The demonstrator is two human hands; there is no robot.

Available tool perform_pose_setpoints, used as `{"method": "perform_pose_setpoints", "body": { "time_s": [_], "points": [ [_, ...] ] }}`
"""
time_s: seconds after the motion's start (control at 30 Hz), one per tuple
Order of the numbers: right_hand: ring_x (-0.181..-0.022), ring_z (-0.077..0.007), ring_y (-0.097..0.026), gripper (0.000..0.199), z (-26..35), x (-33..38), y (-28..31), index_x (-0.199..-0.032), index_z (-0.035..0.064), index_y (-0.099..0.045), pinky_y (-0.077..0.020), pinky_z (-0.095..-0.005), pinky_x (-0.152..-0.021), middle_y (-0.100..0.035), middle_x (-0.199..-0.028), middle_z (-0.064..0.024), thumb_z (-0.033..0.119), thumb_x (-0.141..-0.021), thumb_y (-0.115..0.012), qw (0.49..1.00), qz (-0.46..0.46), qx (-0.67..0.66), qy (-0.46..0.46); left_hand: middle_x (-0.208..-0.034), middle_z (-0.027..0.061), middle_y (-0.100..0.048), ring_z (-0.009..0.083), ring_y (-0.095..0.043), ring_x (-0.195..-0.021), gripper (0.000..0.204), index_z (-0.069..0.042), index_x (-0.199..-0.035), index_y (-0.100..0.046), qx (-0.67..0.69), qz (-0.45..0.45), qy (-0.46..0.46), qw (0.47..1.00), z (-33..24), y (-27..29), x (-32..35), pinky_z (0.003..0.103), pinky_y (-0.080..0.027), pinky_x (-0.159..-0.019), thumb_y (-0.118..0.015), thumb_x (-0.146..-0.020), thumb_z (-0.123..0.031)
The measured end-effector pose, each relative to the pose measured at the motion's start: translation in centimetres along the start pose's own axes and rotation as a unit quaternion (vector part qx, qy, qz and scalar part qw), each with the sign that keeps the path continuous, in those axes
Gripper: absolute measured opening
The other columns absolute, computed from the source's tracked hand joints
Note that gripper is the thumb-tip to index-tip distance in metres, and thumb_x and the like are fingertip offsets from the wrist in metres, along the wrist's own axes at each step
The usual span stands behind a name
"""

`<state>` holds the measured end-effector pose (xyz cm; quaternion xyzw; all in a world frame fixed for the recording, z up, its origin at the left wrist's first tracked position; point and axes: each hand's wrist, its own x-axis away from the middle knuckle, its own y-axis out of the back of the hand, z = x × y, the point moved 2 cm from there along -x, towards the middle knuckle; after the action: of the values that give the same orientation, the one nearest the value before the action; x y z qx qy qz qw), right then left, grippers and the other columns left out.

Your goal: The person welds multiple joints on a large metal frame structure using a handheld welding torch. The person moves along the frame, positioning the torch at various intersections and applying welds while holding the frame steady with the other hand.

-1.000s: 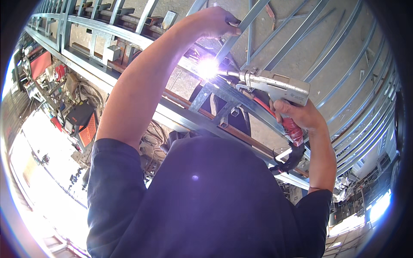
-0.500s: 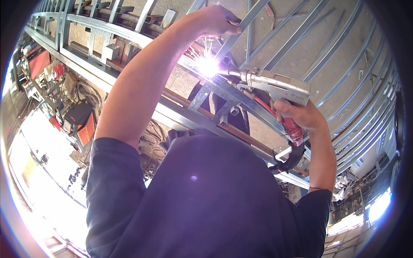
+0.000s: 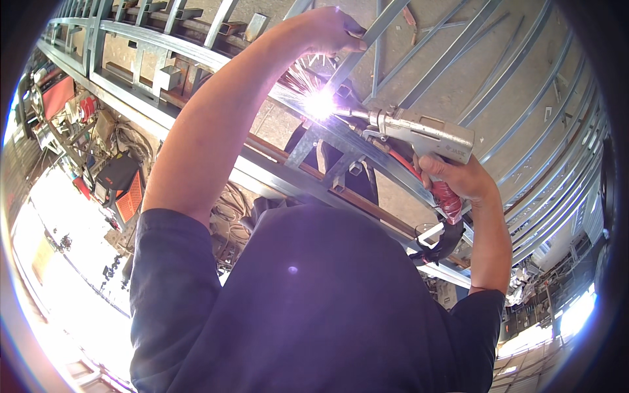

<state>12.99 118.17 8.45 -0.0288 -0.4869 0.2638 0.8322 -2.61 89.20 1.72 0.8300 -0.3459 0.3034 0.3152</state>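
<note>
Left hand: the left hand (image 3: 331, 29) is raised at about 12 o'clock, fingers curled shut around a slanted grey steel bar (image 3: 367, 42) of the frame.
Right hand: the right hand (image 3: 455, 180) sits at about 3 o'clock, closed tight on the red grip of a handheld welding gun (image 3: 426, 134); the index finger lies along the gun's grey body.
Welding gun: grey, boxy body with a metal nozzle pointing toward 9 o'clock; a red cable runs beneath it.
Weld spot: a white glare (image 3: 319, 103) with sparks fanning up toward 11 o'clock sits at the nozzle tip, just above the picture's middle, on a joint of the galvanised steel frame (image 3: 164, 46).
Frame: long rails cross from 10 o'clock down to 4 o'clock, with diagonal bars rising to 1 o'clock.
Clamp: a black clamp (image 3: 439, 239) hangs on the rail just below the right hand.
Body: the person's dark shirt (image 3: 308, 301) fills the view from centre to 6 o'clock.
Surroundings: an orange and black machine (image 3: 124, 190) stands at 9 o'clock amid cables.
</note>
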Motion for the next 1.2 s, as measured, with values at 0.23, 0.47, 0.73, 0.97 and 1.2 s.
{"method": "perform_pose_setpoints", "body": {
  "time_s": [0.23,0.47,0.73,0.97,1.2],
  "points": [
    [-0.073,-0.0140,-0.066,0.047,-0.5,0.6,0.5,-0.124,0.0008,-0.064,-0.0547,-0.0310,-0.065,-0.066,-0.087,-0.0049,0.027,-0.091,-0.083,1.000,-0.003,-0.009,0.004,-0.121,0.0147,-0.075,0.0195,-0.064,-0.078,0.056,-0.013,-0.139,-0.068,-0.020,-0.015,-0.006,1.000,0.9,-0.4,-0.4,0.037,-0.055,-0.078,-0.080,-0.090,-0.039],
    [-0.072,-0.0157,-0.066,0.052,-1.9,6.0,4.1,-0.126,0.0005,-0.064,-0.0565,-0.0315,-0.065,-0.070,-0.091,-0.0090,0.033,-0.091,-0.082,0.996,-0.054,-0.061,0.048,-0.119,0.0138,-0.076,0.0307,-0.076,-0.087,0.055,-0.011,-0.139,-0.065,-0.167,-0.235,-0.085,0.954,-2.9,-1.9,0.8,0.042,-0.059,-0.088,-0.071,-0.095,-0.043],
    [-0.070,-0.0159,-0.065,0.066,-4.8,7.7,5.0,-0.139,0.0007,-0.059,-0.0534,-0.0305,-0.063,-0.066,-0.087,-0.0057,0.035,-0.089,-0.084,0.999,-0.027,-0.028,0.000,-0.089,0.0207,-0.074,0.0404,-0.073,-0.090,0.043,-0.001,-0.107,-0.074,-0.181,-0.067,-0.088,0.977,-5.8,-11.8,-0.9,0.048,-0.057,-0.084,-0.074,-0.092,-0.042],
    [-0.070,-0.0136,-0.064,0.060,-5.4,6.9,5.2,-0.133,0.0018,-0.063,-0.0530,-0.0297,-0.063,-0.066,-0.086,-0.0033,0.038,-0.090,-0.083,1.000,-0.010,-0.013,0.006,-0.094,0.0213,-0.075,0.0402,-0.073,-0.095,0.044,-0.001,-0.107,-0.074,-0.194,-0.065,-0.060,0.977,-6.3,-11.9,-0.6,0.049,-0.057,-0.086,-0.074,-0.091,-0.043],
    [-0.070,-0.0138,-0.064,0.061,-5.9,6.6,5.5,-0.134,0.0024,-0.062,-0.0531,-0.0294,-0.063,-0.067,-0.087,-0.0038,0.039,-0.090,-0.083,1.000,0.003,-0.016,0.021,-0.093,0.0212,-0.075,0.0385,-0.074,-0.089,0.045,-0.002,-0.114,-0.074,-0.203,-0.060,-0.074,0.975,-6.7,-11.8,-0.6,0.047,-0.058,-0.082,-0.074,-0.092,-0.041]
  ]
}}
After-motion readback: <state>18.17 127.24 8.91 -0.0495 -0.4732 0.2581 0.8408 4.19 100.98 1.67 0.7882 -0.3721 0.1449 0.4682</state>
